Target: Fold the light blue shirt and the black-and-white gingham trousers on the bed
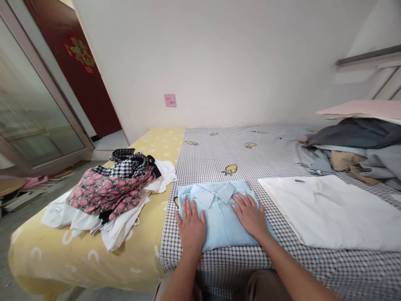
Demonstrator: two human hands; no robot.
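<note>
Two forearms [181, 271] end in left hand [191, 228] and right hand [251, 215], fingers extended and released, resting on one folded light-blue shirt [221, 228] atop the checked sheet [213, 156]. Right of this shirt lie one white garment [341, 213] and, beyond, one clothing stack [366, 136]; left, one mixed heap [109, 192].

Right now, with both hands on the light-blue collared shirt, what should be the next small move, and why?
Probably lift the left hand and right hand away: the light-blue collared shirt already lies compactly folded, its collar facing up.
</note>
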